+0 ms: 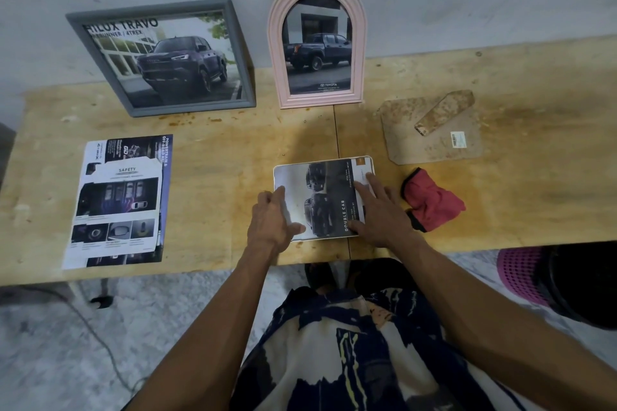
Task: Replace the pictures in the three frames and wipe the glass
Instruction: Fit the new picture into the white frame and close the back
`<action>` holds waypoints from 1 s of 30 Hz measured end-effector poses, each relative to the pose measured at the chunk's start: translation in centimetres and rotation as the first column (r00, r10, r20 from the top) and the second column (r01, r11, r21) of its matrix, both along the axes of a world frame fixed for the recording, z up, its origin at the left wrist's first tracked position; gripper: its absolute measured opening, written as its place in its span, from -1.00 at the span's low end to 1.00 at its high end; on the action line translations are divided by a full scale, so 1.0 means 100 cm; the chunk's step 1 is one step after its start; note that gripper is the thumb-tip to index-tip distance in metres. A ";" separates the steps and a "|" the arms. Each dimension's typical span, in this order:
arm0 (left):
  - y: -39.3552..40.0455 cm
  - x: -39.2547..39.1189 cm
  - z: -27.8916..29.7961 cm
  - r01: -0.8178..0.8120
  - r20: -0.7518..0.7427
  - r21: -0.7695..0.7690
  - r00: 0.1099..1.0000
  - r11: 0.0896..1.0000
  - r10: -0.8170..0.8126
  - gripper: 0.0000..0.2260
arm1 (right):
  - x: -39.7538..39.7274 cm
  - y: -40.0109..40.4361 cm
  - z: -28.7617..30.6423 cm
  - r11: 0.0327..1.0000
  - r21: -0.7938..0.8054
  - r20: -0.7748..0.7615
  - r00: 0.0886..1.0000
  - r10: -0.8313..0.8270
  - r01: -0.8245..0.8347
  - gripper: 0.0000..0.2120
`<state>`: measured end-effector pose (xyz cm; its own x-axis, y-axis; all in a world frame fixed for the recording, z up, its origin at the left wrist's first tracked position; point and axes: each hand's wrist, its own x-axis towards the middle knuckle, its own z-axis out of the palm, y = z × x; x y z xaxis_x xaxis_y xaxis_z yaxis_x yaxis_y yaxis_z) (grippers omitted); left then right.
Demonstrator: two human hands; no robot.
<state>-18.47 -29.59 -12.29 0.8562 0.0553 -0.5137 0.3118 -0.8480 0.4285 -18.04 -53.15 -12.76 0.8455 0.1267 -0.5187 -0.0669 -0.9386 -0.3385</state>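
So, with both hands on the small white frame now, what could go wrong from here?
1. The white frame lies near the table's front edge; a push could slide it off.
2. Bare left hand and right hand may smear it.
3. The backing board and red cloth lie aside, easily forgotten.

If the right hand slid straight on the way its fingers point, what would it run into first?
The right hand rests flat on the white frame, fingers pointing away and slightly left. Past the frame's far edge lies bare table, then probably the pink arched frame against the wall, though depth is hard to judge.
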 end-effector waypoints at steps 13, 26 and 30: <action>-0.019 0.009 0.017 -0.076 0.163 0.073 0.985 0.994 0.063 -0.20 | 0.002 -0.011 0.025 0.982 0.115 0.150 0.974 -0.168 0.152 -0.35; -0.169 0.083 0.030 -0.004 0.195 -0.180 0.980 0.984 0.040 -0.35 | 0.055 -0.127 0.036 0.856 0.167 0.142 0.847 -0.512 0.489 -0.45; -0.209 0.114 0.034 -0.052 0.098 -0.134 0.993 0.990 0.065 -0.39 | 0.086 -0.171 0.033 0.818 0.162 0.100 0.816 -0.569 0.551 -0.50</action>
<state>-7.07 -50.50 -8.85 0.9019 0.0450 -0.4296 0.3081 -0.7642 0.5666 -9.41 -70.25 -9.50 0.8500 -0.3377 -0.4042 -0.5132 -0.7040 -0.4910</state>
